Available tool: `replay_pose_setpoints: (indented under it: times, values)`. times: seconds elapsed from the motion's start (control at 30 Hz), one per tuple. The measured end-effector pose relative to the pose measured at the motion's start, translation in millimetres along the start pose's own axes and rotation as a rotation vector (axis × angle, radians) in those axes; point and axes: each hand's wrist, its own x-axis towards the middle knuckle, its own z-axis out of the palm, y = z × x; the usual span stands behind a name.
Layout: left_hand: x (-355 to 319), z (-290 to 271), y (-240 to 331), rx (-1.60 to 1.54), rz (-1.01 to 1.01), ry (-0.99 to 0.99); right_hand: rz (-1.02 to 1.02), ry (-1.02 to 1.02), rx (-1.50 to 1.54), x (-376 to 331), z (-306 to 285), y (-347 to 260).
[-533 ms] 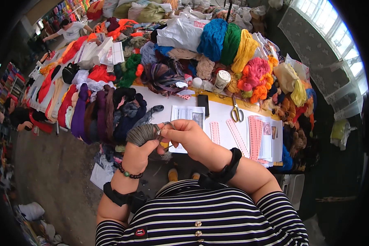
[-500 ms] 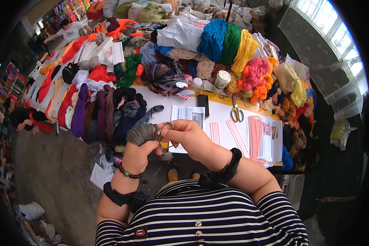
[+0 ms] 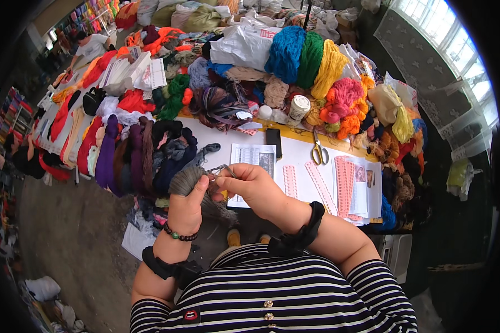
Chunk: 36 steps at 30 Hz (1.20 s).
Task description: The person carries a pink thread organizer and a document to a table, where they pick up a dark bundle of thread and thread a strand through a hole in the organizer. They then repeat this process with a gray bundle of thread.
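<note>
My left hand (image 3: 189,210) is closed around a skein of grey yarn (image 3: 183,181), the thumb lying along its right side. Part of the skein hangs below the hands, over the table's front edge. Close beside it, the fingers of my right hand (image 3: 252,185) are pinched on grey strands that form a small loop above the fingertips. Just beyond my hands, a printed sheet (image 3: 245,152) lies on the white table top.
A black phone (image 3: 274,142), scissors (image 3: 319,151) and pink perforated strips (image 3: 344,184) lie on the table. Dark yarn hanks (image 3: 172,161) hang at the left front. Behind are a white cup (image 3: 299,107) and colourful yarn heaps (image 3: 286,54). Another person (image 3: 91,46) stands far left.
The grey skein has turned and loosened in my left hand, and more of it now hangs below. My left thumb has moved up along it. The far person has shifted posture.
</note>
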Motion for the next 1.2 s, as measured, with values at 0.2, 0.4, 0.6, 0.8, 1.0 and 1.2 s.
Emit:
replay_pose_setpoints:
  times: [0.2,0.4,0.6,0.8,1.0,1.2]
  values:
    - [-0.9,-12.7,11.0,-0.181,-0.080,0.061,0.083,0.039,0.514,5.2,-16.7,2.8]
    - [-6.0,1.3,12.7,-0.004,-0.103,-0.117,0.135,0.084,0.087,3.7,1.4,-0.9]
    - [-7.3,7.7,7.4,0.072,-0.035,-0.131,0.103,0.093,0.094,1.0,4.3,9.6]
    - [-8.5,-3.1,12.3,0.073,-0.171,-0.130,0.046,0.084,0.068,-5.4,5.9,-0.4]
    - [-5.6,3.8,10.1,0.006,-0.090,-0.104,0.042,0.028,0.108,-9.4,6.3,-13.5]
    - [-3.0,4.4,7.3,-0.030,-0.085,-0.105,0.023,0.046,0.070,-5.3,-1.5,-2.5]
